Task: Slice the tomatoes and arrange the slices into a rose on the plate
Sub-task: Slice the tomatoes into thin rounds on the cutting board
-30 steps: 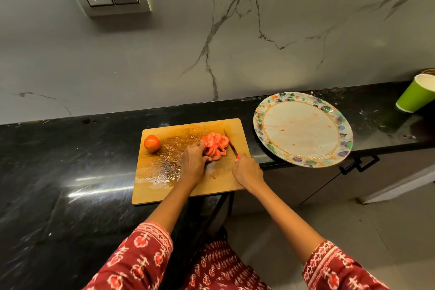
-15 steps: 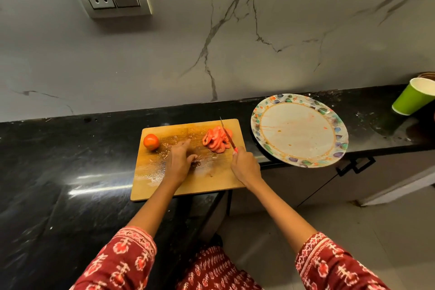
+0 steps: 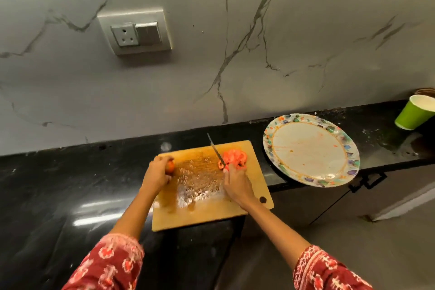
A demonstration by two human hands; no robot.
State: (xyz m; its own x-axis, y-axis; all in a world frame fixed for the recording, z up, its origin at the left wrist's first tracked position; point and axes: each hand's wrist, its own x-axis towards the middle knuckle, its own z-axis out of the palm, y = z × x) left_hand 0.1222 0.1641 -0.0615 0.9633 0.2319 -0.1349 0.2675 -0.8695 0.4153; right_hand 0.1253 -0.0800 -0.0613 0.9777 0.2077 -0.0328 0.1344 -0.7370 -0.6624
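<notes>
No readable text, label, brand, number or sign on anything in view.

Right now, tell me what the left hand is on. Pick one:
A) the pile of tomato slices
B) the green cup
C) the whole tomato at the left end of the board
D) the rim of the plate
C: the left hand curls over the whole tomato at the left end of the cutting board, while the slices lie near the right hand holding the knife.
</notes>
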